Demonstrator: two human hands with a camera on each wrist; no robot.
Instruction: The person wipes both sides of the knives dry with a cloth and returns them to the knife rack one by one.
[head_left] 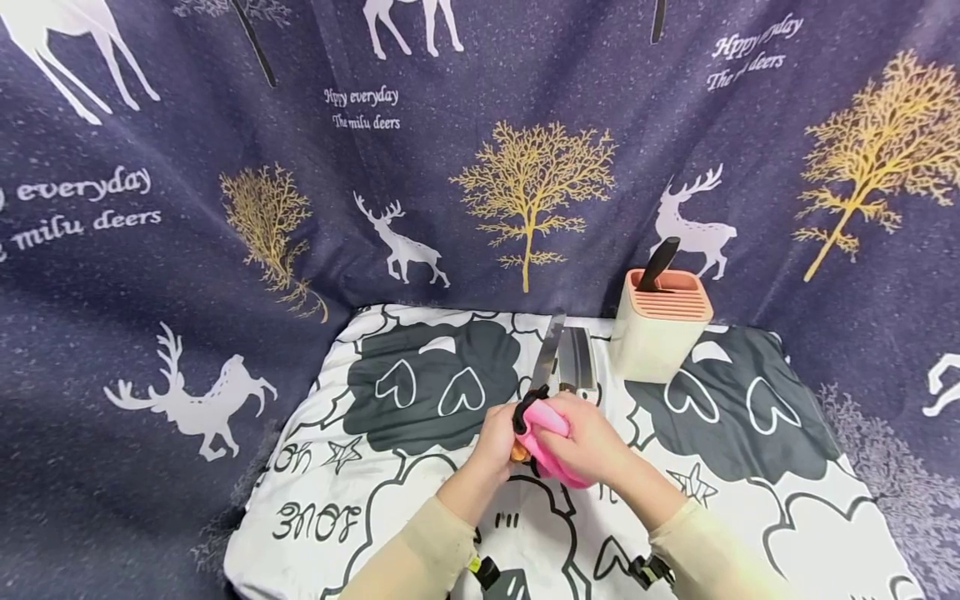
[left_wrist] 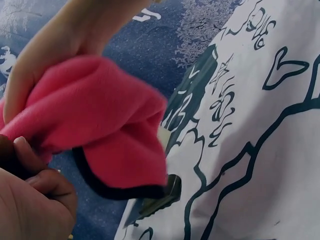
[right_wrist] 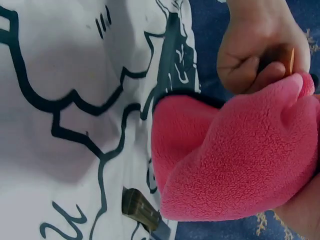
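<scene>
My left hand (head_left: 495,437) grips the wooden handle (head_left: 519,452) of a knife, whose long blade (head_left: 550,350) points away from me. A pink towel (head_left: 551,450) with black edging is bunched in my right hand (head_left: 596,437), right up against the left one at the base of the blade. In the right wrist view a bit of the handle (right_wrist: 290,62) shows between the left fingers, and the towel (right_wrist: 240,150) hides most of the right hand. Just right of the blade lies a cleaver (head_left: 577,358), its handle (right_wrist: 137,205) toward me.
A cream knife block (head_left: 652,346) with a slotted pink top stands at the back right, a black-handled knife (head_left: 660,262) in it. The black-and-white patterned cloth (head_left: 420,508) covers the surface. Behind hangs a dark blue curtain (head_left: 450,167) with deer and trees.
</scene>
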